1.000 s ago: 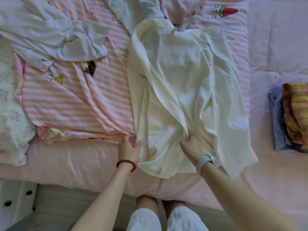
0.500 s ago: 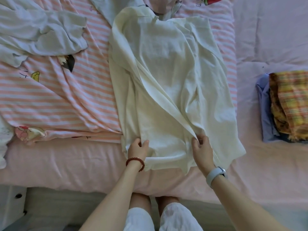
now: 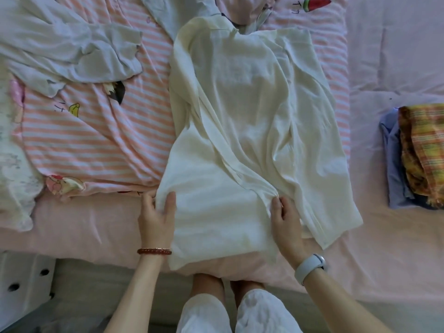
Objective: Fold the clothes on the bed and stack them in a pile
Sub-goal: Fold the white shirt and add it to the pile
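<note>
While standing at the near edge of the pink bed (image 3: 72, 227): left hand (image 3: 157, 218) pinching the cream garment (image 3: 240, 116) at its lower left edge, right hand (image 3: 286, 222) gripping a gathered fold near its hem. Garment spread lengthwise across the striped quilt (image 3: 96, 140). Folded pile (image 3: 415, 155) well apart, rightward.

A wide bed covered in a plain pale pink sheet (image 3: 384, 248) fills most of the view, its near edge running across the lower part. Over its left half lies a pink-and-white striped quilt with cartoon prints (image 3: 91, 140), rumpled into soft folds. Below the bed's edge shows a strip of grey floor (image 3: 96, 284). At the lower left corner stands a white piece of furniture with dark round holes (image 3: 21, 280). The light is soft and even, without hard shadows.
</note>
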